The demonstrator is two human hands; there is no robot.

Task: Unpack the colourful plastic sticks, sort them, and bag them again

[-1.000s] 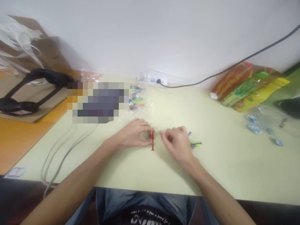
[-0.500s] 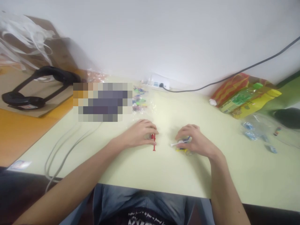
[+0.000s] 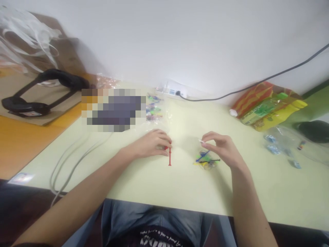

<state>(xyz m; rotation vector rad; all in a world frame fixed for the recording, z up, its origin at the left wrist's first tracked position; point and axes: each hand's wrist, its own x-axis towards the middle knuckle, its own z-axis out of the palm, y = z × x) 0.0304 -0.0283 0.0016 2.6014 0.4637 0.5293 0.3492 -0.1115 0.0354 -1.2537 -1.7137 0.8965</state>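
My left hand (image 3: 154, 143) rests low over the table with its fingers and thumb closed around a thin red plastic piece (image 3: 170, 158). One end of that piece sticks out toward me, while the rest is partly hidden by the fingers. Raised off the table, my right hand (image 3: 222, 146) pinches a small white plastic piece (image 3: 201, 141) between thumb and fingertips. Just below it lies a small pile of coloured plastic pieces (image 3: 206, 159), blue, green, yellow and black, with what look like clear rings among them.
Bagged coloured pieces (image 3: 154, 109) lie beyond my left hand, beside a pixelated area. A power strip (image 3: 171, 92) with a black cable (image 3: 218, 99) sits by the wall. Snack packs (image 3: 269, 109) and small blue packets (image 3: 272, 149) are at right. Grey cables (image 3: 69, 171) cross the left side.
My right hand has lifted away from the pile with the white piece, exposing more of the coloured pieces. My left hand stays nearly in place on the red piece.
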